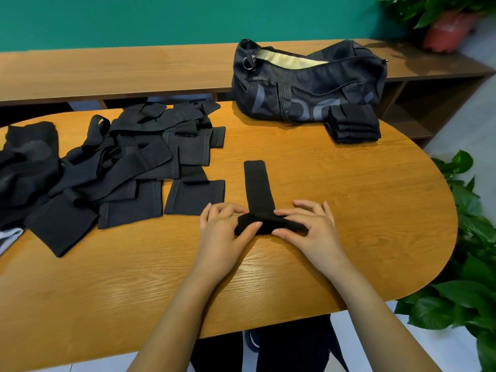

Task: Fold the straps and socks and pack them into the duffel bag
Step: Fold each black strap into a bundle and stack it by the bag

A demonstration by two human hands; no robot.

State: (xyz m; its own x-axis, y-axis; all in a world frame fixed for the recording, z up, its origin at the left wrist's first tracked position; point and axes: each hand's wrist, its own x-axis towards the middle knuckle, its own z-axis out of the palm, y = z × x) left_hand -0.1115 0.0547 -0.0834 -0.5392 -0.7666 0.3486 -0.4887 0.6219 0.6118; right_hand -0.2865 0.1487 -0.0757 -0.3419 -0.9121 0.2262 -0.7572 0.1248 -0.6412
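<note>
A heap of black fabric straps and socks (120,162) covers the left half of the oval wooden worktop (349,210), from its far edge almost to the middle. The picture border cuts off the heap's left side. The pieces overlap so much, dark on dark, that they cannot be counted, and socks are hard to tell from straps. A scrap of white cloth (9,234) pokes in at the left edge, mostly out of frame.

Near the middle, towards the near edge, lies one long black fabric strap (259,183), its far part flat on the wood and pointing at the far edge. Its near end is bunched into a crosswise roll. Both hands are clamped on that roll: the left hand (222,234) grips its left end, thumb in front and fingers curled over the back. The right hand (311,229) grips its right end the same way. The fingers hide the middle of the roll.

At the far edge, right of centre, sits one dark grey duffel bag (308,84), unzipped with pale lining showing. It leans against a long wooden shelf (107,71). Touching its front right corner is one stack of folded black pieces (353,124) — the layers are too dark to count surely.

Green leafy plants (469,277) crowd the right border, and a red pot (445,30) is blurred in the top corner.
</note>
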